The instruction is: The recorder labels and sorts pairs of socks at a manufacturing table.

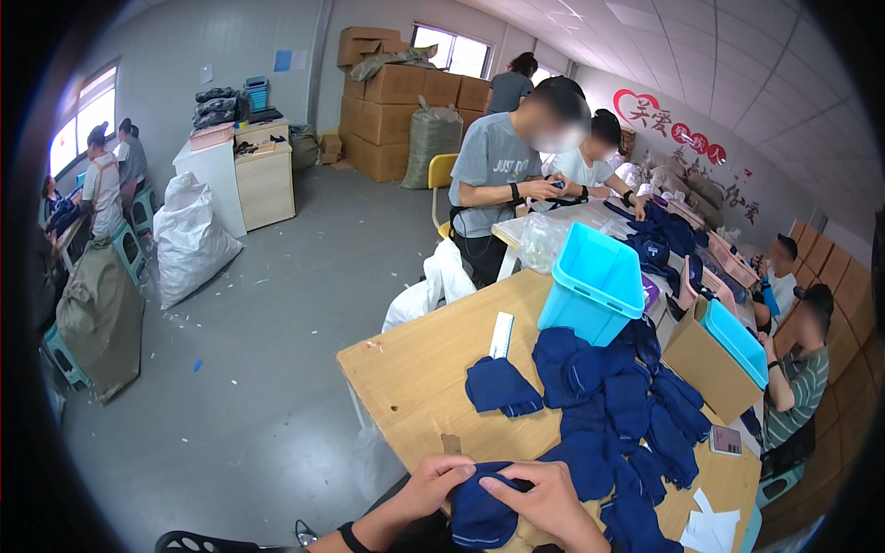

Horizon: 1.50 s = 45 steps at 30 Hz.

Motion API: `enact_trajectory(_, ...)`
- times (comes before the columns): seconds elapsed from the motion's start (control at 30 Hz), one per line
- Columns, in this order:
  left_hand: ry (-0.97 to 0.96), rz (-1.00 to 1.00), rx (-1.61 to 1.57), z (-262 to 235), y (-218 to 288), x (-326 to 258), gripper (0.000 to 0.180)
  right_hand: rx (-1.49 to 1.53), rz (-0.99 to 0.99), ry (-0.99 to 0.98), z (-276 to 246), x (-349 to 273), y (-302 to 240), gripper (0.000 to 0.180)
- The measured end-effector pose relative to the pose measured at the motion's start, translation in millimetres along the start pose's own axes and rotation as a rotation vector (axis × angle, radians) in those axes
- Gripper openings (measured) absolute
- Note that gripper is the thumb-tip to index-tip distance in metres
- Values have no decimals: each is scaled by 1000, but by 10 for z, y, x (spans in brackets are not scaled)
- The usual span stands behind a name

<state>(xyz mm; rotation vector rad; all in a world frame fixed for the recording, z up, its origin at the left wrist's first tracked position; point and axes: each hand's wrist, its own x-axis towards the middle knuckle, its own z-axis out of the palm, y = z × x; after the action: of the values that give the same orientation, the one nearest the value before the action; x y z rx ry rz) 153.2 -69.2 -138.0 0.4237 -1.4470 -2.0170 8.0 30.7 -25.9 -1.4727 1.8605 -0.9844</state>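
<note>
Both my hands are at the near edge of the wooden table, gripping one navy-blue knit fabric piece [483,516] with a thin light line near its bottom edge. My left hand [433,484] pinches its upper left side between thumb and fingers. On the opposite side, my right hand [546,502] holds the upper edge with its thumb laid across the fabric. A heap of similar navy pieces [590,419] spreads over the table just beyond and to the right. One folded navy piece [503,385] lies apart, left of the heap.
The wooden table [433,369] also bears a turquoise bin [590,304], a cardboard box [710,359], a phone-like device [725,440] and white paper scraps [712,530]. Co-workers sit or stand along the farther tables. White sacks [192,240] and stacked cartons [380,129] stand on the floor.
</note>
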Motion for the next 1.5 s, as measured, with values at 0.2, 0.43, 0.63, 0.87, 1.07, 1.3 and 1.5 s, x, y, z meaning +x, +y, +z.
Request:
enact_trajectory(0.2,3,1,-67,-47,-89,5,22,33,2,169,93,14,134,19)
enact_trajectory(0.43,-9,19,70,-10,12,-10,22,9,-268,182,152,87,336,20)
enact_trajectory(0.63,-43,25,7,-50,-27,-5,22,-98,-44,149,102,26,131,20)
enact_trajectory(0.87,-114,-2,-46,10,22,-5,22,11,-105,266,122,18,176,21)
enact_trajectory(1.07,-95,-1,-3,-25,-46,-42,21,-103,-93,266,100,14,114,22)
enact_trajectory(1.3,-14,66,83,98,86,-61,19,14,-98,303,102,25,148,22)
enact_trajectory(1.5,39,50,17,78,6,-53,21,59,-132,312,122,28,205,14)
